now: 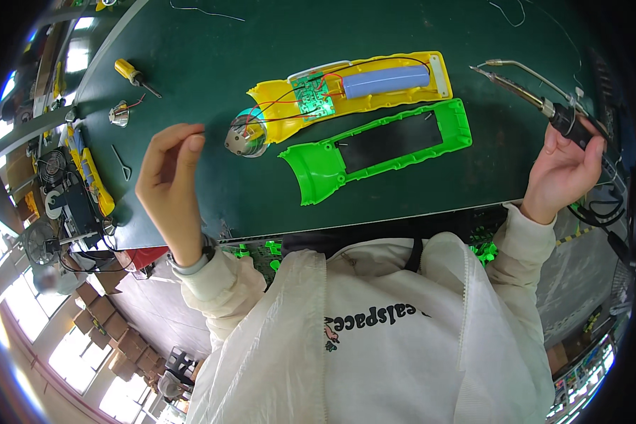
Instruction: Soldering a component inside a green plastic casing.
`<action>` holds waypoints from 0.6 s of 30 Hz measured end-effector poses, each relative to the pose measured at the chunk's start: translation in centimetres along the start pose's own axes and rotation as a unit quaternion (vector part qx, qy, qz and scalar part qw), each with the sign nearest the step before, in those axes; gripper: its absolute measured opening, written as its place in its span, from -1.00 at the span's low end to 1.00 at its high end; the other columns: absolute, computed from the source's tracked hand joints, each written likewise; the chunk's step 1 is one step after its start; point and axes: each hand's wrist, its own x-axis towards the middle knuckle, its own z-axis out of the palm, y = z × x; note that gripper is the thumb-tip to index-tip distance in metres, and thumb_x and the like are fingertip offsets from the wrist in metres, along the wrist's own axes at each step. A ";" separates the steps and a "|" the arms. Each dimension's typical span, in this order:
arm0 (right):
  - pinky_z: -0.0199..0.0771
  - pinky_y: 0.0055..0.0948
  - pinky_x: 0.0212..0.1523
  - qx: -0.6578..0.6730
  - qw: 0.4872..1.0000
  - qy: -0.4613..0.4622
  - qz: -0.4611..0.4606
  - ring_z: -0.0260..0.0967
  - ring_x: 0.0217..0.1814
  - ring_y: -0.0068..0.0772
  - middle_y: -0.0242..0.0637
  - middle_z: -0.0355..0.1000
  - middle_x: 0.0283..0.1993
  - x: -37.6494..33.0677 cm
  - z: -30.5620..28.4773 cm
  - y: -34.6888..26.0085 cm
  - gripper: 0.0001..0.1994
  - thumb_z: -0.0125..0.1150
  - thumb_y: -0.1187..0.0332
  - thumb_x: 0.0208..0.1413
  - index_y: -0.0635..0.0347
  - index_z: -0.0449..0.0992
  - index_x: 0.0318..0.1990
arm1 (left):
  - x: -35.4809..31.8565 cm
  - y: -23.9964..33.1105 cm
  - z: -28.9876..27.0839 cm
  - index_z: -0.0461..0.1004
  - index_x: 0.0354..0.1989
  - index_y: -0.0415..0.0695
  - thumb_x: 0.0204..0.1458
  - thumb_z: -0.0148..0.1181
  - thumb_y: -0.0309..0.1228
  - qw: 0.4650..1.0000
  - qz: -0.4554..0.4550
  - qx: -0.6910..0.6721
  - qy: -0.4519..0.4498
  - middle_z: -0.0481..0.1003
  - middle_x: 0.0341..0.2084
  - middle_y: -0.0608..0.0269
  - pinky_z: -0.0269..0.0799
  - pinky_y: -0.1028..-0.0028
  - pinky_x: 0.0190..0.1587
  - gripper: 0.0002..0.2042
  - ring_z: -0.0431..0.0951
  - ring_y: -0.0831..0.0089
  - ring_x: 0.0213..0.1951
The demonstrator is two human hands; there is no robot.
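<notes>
My right hand (564, 166) is closed on the black handle of a soldering iron (562, 120), its tip pointing up and left. A thin bent metal tube runs alongside the iron. My left hand (168, 180) hovers left of the flashlight parts, thumb and fingers pinched together; anything between them is too small to make out. Before me lies a yellow flashlight half-shell (378, 102) holding a green circuit board (313, 97), a blue cylindrical battery (386, 82) and red and black wires. A round metal lamp head (246, 138) sits at its left end. Nearer me lies a green half-shell (316, 169) with a dark panel.
A yellow-handled screwdriver (128, 71), a small wired metal cup (120, 114) and a bent metal piece (122, 164) lie on the green table (212, 63) at left. Another yellow shell (99, 187) lies by its left edge. Loose wire lies at the far side.
</notes>
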 end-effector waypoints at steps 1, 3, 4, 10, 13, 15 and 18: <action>0.19 -0.51 -0.54 0.013 1.000 -0.010 -0.003 0.25 -0.53 -0.39 -0.16 0.36 -0.51 0.1 0.2 0.0 -0.56 -0.17 0.14 0.24 0.48 0.39 -0.18 | 0.3 0.3 -0.1 0.50 -0.31 -0.27 0.04 0.18 -0.54 1.000 -0.015 -0.005 0.006 0.52 -0.34 0.27 0.33 0.62 -0.15 -0.92 0.46 0.60 -0.28; 0.17 -0.50 -0.54 0.010 1.000 0.006 0.006 0.22 -0.54 -0.39 -0.17 0.33 -0.55 0.1 0.5 -0.1 -0.58 -0.15 0.16 0.24 0.48 0.39 -0.18 | 0.9 1.2 -0.1 0.49 -0.29 -0.27 0.06 0.17 -0.50 1.000 0.007 -0.029 0.001 0.53 -0.32 0.26 0.33 0.61 -0.14 -0.90 0.46 0.58 -0.28; 0.17 -0.50 -0.54 0.008 1.000 -0.017 -0.007 0.22 -0.54 -0.39 -0.17 0.32 -0.55 0.1 0.6 -0.1 -0.58 -0.13 0.16 0.23 0.48 0.39 -0.19 | 1.2 1.7 0.2 0.49 -0.29 -0.26 0.06 0.17 -0.48 0.999 0.012 -0.035 0.000 0.53 -0.31 0.25 0.33 0.61 -0.14 -0.88 0.46 0.58 -0.28; 0.18 -0.48 -0.51 0.014 0.999 -0.027 0.012 0.23 -0.54 -0.37 -0.17 0.32 -0.54 -0.2 0.4 -0.1 -0.61 -0.09 0.20 0.21 0.48 0.40 -0.19 | -0.6 6.1 4.4 0.37 -0.20 -0.29 0.18 -0.04 -0.47 0.973 0.069 -0.211 -0.068 0.49 -0.22 -0.01 0.32 0.57 -0.13 -0.86 0.45 0.52 -0.26; 0.16 -0.45 -0.38 0.064 0.996 -0.062 -0.002 0.19 -0.40 -0.42 -0.19 0.36 -0.37 0.3 0.0 0.3 -0.62 -0.12 0.21 0.22 0.41 0.35 -0.03 | -3.1 7.5 7.6 0.37 -0.24 -0.28 0.10 0.04 -0.56 0.954 0.089 -0.260 -0.118 0.50 -0.27 0.07 0.30 0.61 -0.22 -0.91 0.42 0.57 -0.34; 0.15 -0.42 -0.29 0.078 0.985 -0.154 -0.008 0.15 -0.29 -0.44 -0.18 0.35 -0.21 0.4 -0.3 0.2 -0.63 -0.14 0.25 0.23 0.36 0.31 0.05 | -4.0 7.7 9.4 0.39 -0.26 -0.28 0.00 0.14 -0.65 0.958 0.103 -0.239 -0.120 0.51 -0.36 0.18 0.29 0.65 -0.34 -0.87 0.38 0.62 -0.47; 0.18 -0.48 -0.51 0.010 0.994 -0.098 -0.040 0.22 -0.53 -0.38 -0.12 0.37 -0.46 -0.1 -0.5 0.1 -0.67 -0.01 0.35 0.13 0.48 0.32 -0.06 | -4.5 7.5 11.0 0.42 -0.32 -0.29 -0.08 0.19 -0.70 0.975 0.126 -0.157 -0.095 0.48 -0.45 0.27 0.32 0.64 -0.42 -0.85 0.38 0.62 -0.54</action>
